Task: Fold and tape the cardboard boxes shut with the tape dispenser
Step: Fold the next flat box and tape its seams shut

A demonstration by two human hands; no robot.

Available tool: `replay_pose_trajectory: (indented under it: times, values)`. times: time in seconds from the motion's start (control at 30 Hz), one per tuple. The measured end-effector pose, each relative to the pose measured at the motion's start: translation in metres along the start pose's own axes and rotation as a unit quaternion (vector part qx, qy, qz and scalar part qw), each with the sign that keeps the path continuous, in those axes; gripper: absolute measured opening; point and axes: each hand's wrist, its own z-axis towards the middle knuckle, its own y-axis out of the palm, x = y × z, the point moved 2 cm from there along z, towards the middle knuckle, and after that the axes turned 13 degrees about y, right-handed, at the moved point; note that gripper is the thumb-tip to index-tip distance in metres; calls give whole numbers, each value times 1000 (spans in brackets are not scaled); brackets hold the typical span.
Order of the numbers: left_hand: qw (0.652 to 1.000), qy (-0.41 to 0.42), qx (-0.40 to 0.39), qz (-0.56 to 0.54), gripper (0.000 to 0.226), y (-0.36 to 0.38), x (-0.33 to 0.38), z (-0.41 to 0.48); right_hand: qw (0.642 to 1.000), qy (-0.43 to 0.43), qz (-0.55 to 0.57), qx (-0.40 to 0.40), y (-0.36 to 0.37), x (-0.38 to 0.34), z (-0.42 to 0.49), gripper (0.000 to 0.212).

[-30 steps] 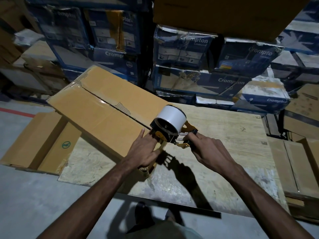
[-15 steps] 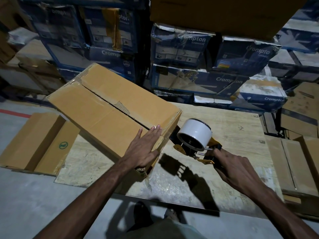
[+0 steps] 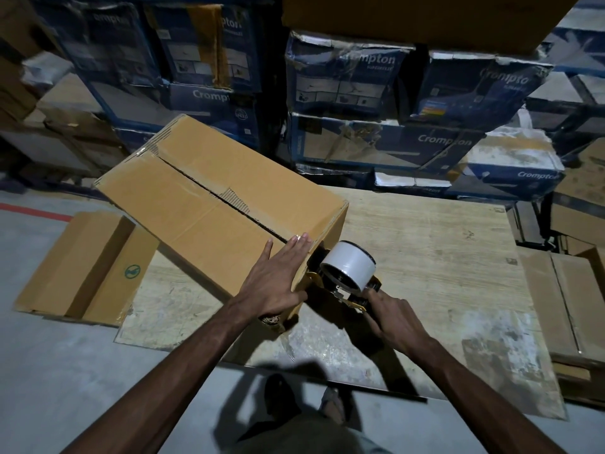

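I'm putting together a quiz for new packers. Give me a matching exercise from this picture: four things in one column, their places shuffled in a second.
Things:
1. left hand
2. right hand
3. tape dispenser
4. small carton

Places:
a. on the floor beside the plywood board
b. flat on top of the big box
c. wrapped round the dispenser's handle
d. at the big box's near end face

Pairs: 1-b; 2-c; 3-d; 4-a

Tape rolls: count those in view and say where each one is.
1. The white tape roll sits on the tape dispenser gripped by the right hand, at the near end of the cardboard box. Others may be hidden elsewhere.
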Motion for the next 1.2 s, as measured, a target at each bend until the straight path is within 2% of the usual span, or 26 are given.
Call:
replay_pose_trajectory:
  times: [0.13,0.3,0.43,0.5,0.57,0.8,0.9,1.0,1.1,1.2]
  values:
    - [998,-41,-2,-44,116,-1,11,5,999,-1,34,9,20,1,8,50]
    - [995,-65,56,-54,118,8,14,4,999,-10,29,41,26,6,14,54]
    - [994,-63,73,-52,119,10,13,4,993,29,103,51,25,-15,9,33]
    - [994,-67,72,-52,120,7,14,5,984,59,164,22,23,-20,8,26]
    - [994,-73,67,-48,121,4,17,5,973,82,218,-3,22,-20,5,29]
    - [996,-62,65,-29,115,-3,22,2,932,163,315,-68,30,-15,-14,32]
    - [997,-27,64,-18,114,-6,24,0,876,270,400,-18,41,-11,-30,33]
    - [997,35,57,-35,108,-1,22,-3,814,335,465,99,28,-12,-37,30]
    - [995,65,66,-47,101,7,13,-7,787,318,481,222,-17,-17,-29,36]
    - [995,70,59,-43,98,8,17,-20,789,263,479,281,-64,-29,-18,43]
